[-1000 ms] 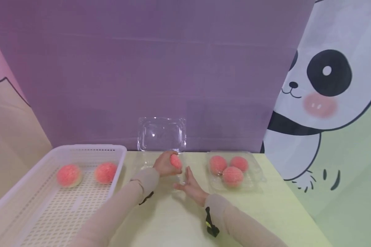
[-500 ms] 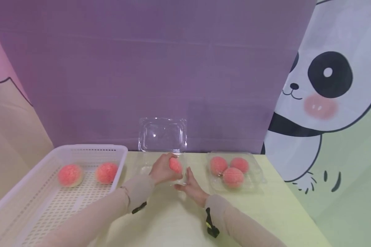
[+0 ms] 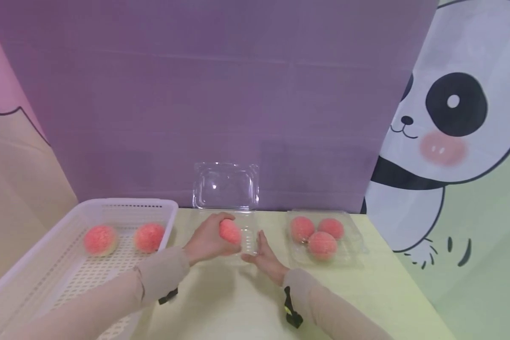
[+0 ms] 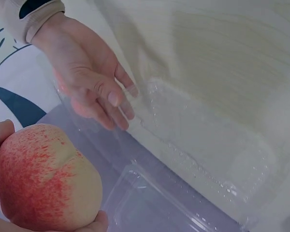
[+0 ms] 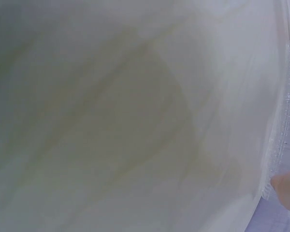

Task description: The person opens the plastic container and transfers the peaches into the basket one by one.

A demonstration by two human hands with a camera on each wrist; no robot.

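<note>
My left hand (image 3: 208,238) grips a peach (image 3: 230,231) above an open clear plastic box (image 3: 249,241), whose lid (image 3: 226,186) stands upright at the back. In the left wrist view the peach (image 4: 48,179) shows red speckles fading to cream, with fingertips around its sides. My right hand (image 3: 267,259) is at the box's right side, thumb and fingers spread apart. Its fingers overlap the box's clear rim in the left wrist view. Only a blurred fingertip (image 5: 286,191) shows beside the clear plastic in the right wrist view.
At left stands a white slotted basket (image 3: 129,202) with two peaches (image 3: 100,240) in it. A second clear box (image 3: 350,252) holding three peaches (image 3: 322,245) sits on the right of the pale table (image 3: 221,307). A purple panel (image 3: 187,104) rises behind.
My left hand has moved left and a little nearer with the peach, uncovering more of the box's right part. My right hand has stayed almost still beside the box.
</note>
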